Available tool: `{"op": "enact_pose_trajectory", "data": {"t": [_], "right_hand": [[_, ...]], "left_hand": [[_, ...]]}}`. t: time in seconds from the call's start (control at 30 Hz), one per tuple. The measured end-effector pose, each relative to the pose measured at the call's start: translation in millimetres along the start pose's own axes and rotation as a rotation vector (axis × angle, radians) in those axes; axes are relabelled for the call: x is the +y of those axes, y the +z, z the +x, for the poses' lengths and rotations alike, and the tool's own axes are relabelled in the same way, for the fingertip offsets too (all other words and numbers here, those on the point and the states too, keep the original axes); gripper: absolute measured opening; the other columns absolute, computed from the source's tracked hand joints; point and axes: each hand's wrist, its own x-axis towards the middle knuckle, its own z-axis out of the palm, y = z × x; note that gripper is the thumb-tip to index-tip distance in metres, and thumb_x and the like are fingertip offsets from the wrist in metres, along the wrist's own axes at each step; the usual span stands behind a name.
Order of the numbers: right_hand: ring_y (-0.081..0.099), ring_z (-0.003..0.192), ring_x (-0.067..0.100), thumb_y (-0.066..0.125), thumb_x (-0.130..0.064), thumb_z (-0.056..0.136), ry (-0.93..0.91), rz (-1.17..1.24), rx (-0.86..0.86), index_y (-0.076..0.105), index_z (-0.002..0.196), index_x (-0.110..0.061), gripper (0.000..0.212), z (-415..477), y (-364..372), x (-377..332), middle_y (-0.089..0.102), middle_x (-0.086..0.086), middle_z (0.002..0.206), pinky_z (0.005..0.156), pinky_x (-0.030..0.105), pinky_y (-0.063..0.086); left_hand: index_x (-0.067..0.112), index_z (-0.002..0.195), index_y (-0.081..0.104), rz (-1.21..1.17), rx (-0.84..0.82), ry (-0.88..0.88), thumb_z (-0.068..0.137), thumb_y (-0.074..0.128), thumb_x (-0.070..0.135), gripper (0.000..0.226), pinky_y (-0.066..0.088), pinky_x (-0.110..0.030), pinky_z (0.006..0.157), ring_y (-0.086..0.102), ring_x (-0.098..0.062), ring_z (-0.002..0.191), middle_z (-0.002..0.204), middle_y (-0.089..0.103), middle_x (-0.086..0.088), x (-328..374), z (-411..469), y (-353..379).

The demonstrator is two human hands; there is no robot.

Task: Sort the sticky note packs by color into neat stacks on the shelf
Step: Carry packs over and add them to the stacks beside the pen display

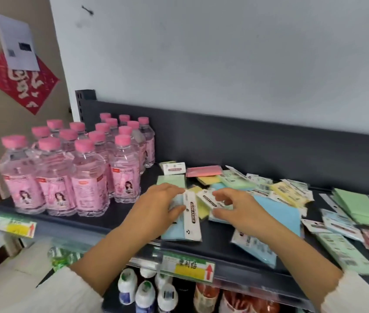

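Note:
Sticky note packs in blue, green, yellow and pink lie scattered on the dark shelf (102, 220). My left hand (156, 206) grips a light blue pack (176, 231) by its white header card, near the shelf's front edge. My right hand (235, 208) hovers just to the right, fingers curled and apart, over a yellow pack (202, 210) and a large blue pack (278, 213). A pink pack (204, 171) lies at the back, a green pack (172, 180) sits behind my left hand, and green packs (357, 206) are piled at the right.
Pink-capped water bottles (77, 168) stand in rows on the shelf's left part. Price tags (190, 265) hang on the front rail. More bottles (145, 290) fill the lower shelf. A grey wall rises behind the shelf's back panel (247, 141).

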Motion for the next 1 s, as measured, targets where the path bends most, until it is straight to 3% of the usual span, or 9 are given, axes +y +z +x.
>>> {"op": "enact_pose_trajectory", "data": {"t": [0.13, 0.27, 0.37, 0.5, 0.63, 0.7, 0.8, 0.9, 1.0], "right_hand": [[0.045, 0.119, 0.013, 0.064, -0.038, 0.086, 0.001, -0.085, 0.061, 0.048, 0.132, -0.026, 0.050, 11, 16, -25, 0.056, -0.008, 0.128, 0.096, 0.033, 0.042], [0.053, 0.111, 0.014, 0.075, -0.044, 0.074, 0.005, -0.085, -0.057, 0.040, 0.136, -0.030, 0.073, 20, 33, -42, 0.053, -0.005, 0.126, 0.087, 0.030, 0.050], [0.043, 0.122, 0.018, 0.079, -0.052, 0.063, -0.001, -0.164, -0.137, 0.032, 0.141, -0.029, 0.094, 23, 48, -47, 0.047, -0.007, 0.132, 0.098, 0.040, 0.043], [0.035, 0.131, 0.020, 0.085, -0.047, 0.056, -0.006, -0.119, -0.097, 0.031, 0.143, -0.028, 0.105, 26, 56, -51, 0.037, -0.007, 0.141, 0.105, 0.040, 0.037], [0.017, 0.141, 0.016, 0.084, -0.035, 0.064, -0.030, -0.031, 0.017, 0.023, 0.148, -0.027, 0.104, 17, 56, -55, 0.009, -0.009, 0.154, 0.113, 0.034, 0.026], [0.010, 0.143, 0.017, 0.079, -0.040, 0.070, -0.078, -0.046, 0.147, 0.023, 0.147, -0.030, 0.096, 12, 53, -60, 0.003, -0.010, 0.156, 0.114, 0.038, 0.023], [0.000, 0.143, 0.012, 0.069, -0.055, 0.072, -0.103, -0.046, 0.222, 0.021, 0.148, -0.031, 0.094, 3, 43, -66, -0.002, -0.013, 0.156, 0.115, 0.038, 0.016], [0.023, 0.137, 0.010, 0.071, -0.052, 0.073, -0.145, -0.015, 0.182, 0.028, 0.146, -0.030, 0.087, -1, 38, -65, 0.022, -0.012, 0.151, 0.111, 0.030, 0.028], [0.057, 0.102, 0.000, 0.071, -0.020, 0.081, -0.167, 0.093, 0.296, 0.055, 0.128, -0.029, 0.051, 1, 39, -58, 0.059, -0.014, 0.122, 0.089, 0.021, 0.050]], "left_hand": [[0.026, 0.134, 0.049, -0.042, -0.028, -0.077, 0.089, 0.058, 0.044, 0.049, 0.043, -0.033, 0.096, 0.049, -0.015, 0.117, 0.131, 0.054, 0.007, -23, -8, -8], [0.024, 0.133, 0.050, -0.121, -0.050, -0.097, 0.087, 0.061, 0.043, 0.050, 0.042, -0.025, 0.086, 0.053, -0.015, 0.109, 0.120, 0.060, 0.003, -29, -11, -13], [0.023, 0.135, 0.049, -0.126, -0.069, -0.070, 0.090, 0.059, 0.039, 0.049, 0.041, -0.027, 0.093, 0.051, -0.018, 0.112, 0.123, 0.060, 0.000, -33, -10, -10], [0.025, 0.136, 0.046, -0.289, -0.072, -0.165, 0.093, 0.057, 0.027, 0.045, 0.042, -0.031, 0.096, 0.051, -0.018, 0.114, 0.114, 0.062, 0.001, -34, -6, -6], [0.020, 0.136, 0.043, -0.653, -0.018, -0.316, 0.086, 0.068, 0.018, 0.056, 0.049, -0.023, 0.078, 0.063, -0.012, 0.091, 0.099, 0.067, 0.001, -19, -1, -11], [0.017, 0.128, 0.050, -0.756, 0.090, -0.368, 0.082, 0.069, 0.011, 0.050, 0.054, -0.031, 0.079, 0.065, -0.011, 0.081, 0.090, 0.068, 0.000, -12, 6, -17], [0.015, 0.106, 0.065, -0.873, 0.229, -0.381, 0.079, 0.064, 0.003, 0.030, 0.056, -0.029, 0.069, 0.060, -0.002, 0.053, 0.063, 0.065, 0.003, -2, 17, -28], [0.014, 0.096, 0.065, -1.027, 0.240, -0.382, 0.082, 0.062, 0.000, 0.020, 0.057, -0.026, 0.065, 0.059, -0.005, 0.050, 0.056, 0.064, 0.003, 11, 24, -36], [0.014, 0.103, 0.058, -1.055, 0.176, -0.346, 0.083, 0.063, 0.001, 0.024, 0.053, -0.020, 0.061, 0.063, -0.009, 0.058, 0.057, 0.064, 0.005, 21, 27, -36]]}}
